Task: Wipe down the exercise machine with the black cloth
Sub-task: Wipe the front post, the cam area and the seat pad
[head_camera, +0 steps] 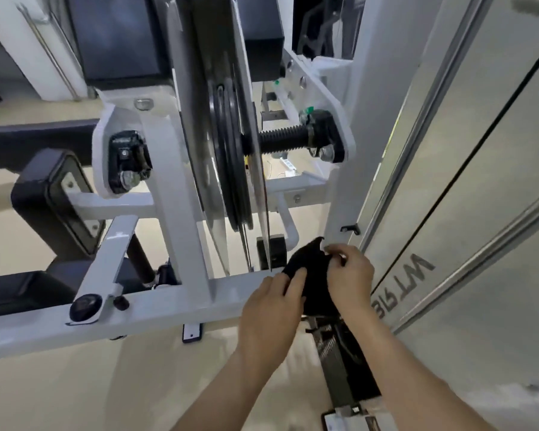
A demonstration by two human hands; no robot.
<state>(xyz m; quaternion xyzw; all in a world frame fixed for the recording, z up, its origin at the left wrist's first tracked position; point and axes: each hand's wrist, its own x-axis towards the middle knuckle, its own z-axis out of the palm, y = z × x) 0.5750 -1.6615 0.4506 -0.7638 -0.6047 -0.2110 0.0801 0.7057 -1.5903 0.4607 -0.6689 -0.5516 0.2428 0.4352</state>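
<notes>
The black cloth point(308, 269) is bunched between both my hands, just above the white lower beam point(168, 309) of the exercise machine. My left hand point(269, 309) holds its near left side with fingers curled into the fabric. My right hand point(350, 272) pinches its upper right edge, close to the foot of the white upright post point(352, 188). Part of the cloth is hidden under my hands. The machine's black pulley wheel point(231, 157) and its metal guard plates rise right behind the cloth.
Black pads point(53, 200) and a black-capped adjustment arm point(84, 306) stand at the left. A translucent weight-stack shroud with steel rails point(448, 188) fills the right. The beige floor point(106, 393) lies below, with a black and white base piece point(346, 368) near my right forearm.
</notes>
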